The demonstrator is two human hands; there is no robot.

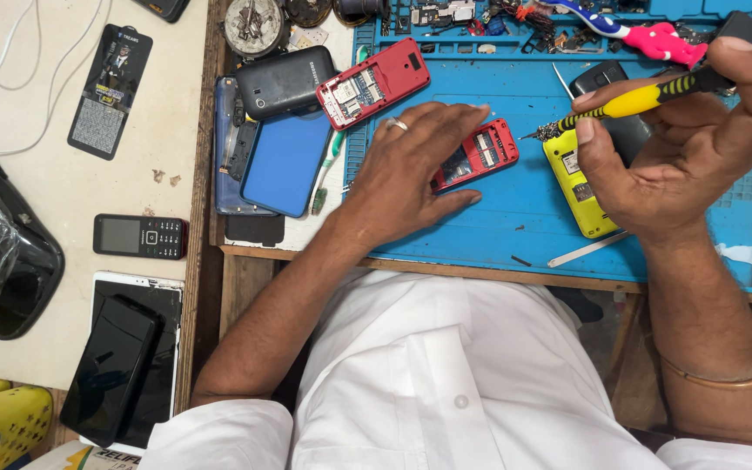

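Right now, nearest the body, the left hand [411,170] lies flat w/ fingers spread, pinning a small red phone [479,155], back cover off, insides up, on the blue work mat [515,218]. Keep that palm pressing so the phone can't skate. Just right of it, the right hand [689,148] is closed round a yellow-handled screwdriver [646,98], tip hanging above the mat between red phone & a yellow phone [576,183], touching neither. Best to bring the tip straight down onto a screw, light pressure, no slant. Farther back: another opened red phone [374,83], a dark phone [285,81], parts clutter along the mat's far edge.
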